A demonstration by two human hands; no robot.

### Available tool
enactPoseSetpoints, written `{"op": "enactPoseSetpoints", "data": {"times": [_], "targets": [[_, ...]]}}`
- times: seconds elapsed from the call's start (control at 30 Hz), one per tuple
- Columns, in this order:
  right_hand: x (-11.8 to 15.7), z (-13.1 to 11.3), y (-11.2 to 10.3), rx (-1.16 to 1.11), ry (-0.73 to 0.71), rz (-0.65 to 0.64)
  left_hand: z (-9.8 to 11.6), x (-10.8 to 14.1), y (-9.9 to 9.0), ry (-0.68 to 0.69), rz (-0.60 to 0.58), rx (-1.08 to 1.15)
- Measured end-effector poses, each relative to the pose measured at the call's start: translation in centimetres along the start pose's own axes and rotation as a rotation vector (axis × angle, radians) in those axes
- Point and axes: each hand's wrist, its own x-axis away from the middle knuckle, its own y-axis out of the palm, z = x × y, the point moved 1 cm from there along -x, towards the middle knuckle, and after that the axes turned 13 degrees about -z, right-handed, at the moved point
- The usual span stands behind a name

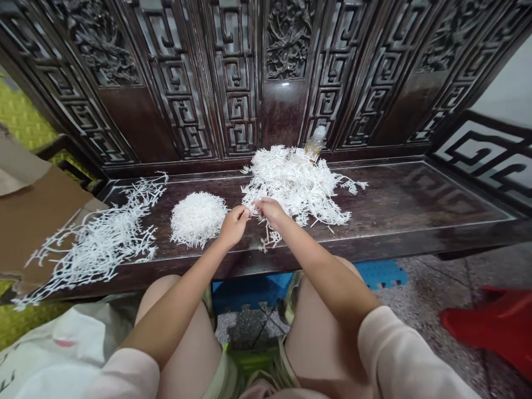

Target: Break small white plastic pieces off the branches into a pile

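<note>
Dark wood bench (449, 205), carved back behind, three white piles on it. Left hand (235, 224): fingers closed in a pinch, beside the small pile (197, 219). Right hand (269, 210): also pinched, at the near edge of the big heap (286, 177). Tips nearly meet; can't tell what either holds, too small. Branchy pile (103, 244) sits far left, bottle (318, 138) behind the heap. Looks like fine fingertip work: grip close to the fork, pull slow. Thin stems probably snag, so free tangles first. Keep piles apart.
</note>
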Motion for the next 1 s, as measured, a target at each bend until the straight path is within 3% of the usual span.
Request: {"op": "enactPoseSetpoints", "data": {"times": [0.07, 0.2, 0.33, 0.43, 0.6, 0.67, 0.8, 1.0], "targets": [[0.7, -0.1, 1.1, -0.009, -0.002, -0.117, -0.7, -0.2, -0.4, -0.076, 0.037, 0.038], [1.6, -0.2, 2.5, 0.011, -0.022, -0.188, -1.4, 0.0, -0.8, -0.228, 0.158, -0.004], [1.3, 0.2, 2.4, 0.068, -0.015, -0.226, -1.6, 0.0, -0.9, -0.25, 0.008, -0.096], [1.0, 1.0, 2.4, 0.109, -0.017, -0.153, -1.9, -0.2, -0.7, -0.247, -0.046, -0.087], [0.6, 2.2, 3.1, 0.092, -0.007, 0.151, -1.7, -0.6, 0.3, -0.221, 0.03, -0.117], [0.4, 2.5, 3.3, 0.021, 0.027, 0.216, -1.5, -0.6, 0.8, -0.209, 0.068, -0.134], [-0.6, 2.8, 2.9, -0.006, 0.064, 0.239, -0.9, -0.5, 1.5, -0.149, 0.129, -0.175], [-1.6, 3.4, 2.8, 0.119, -0.04, 0.112, 0.1, -0.4, 2.7, -0.199, 0.254, -0.098]]}}
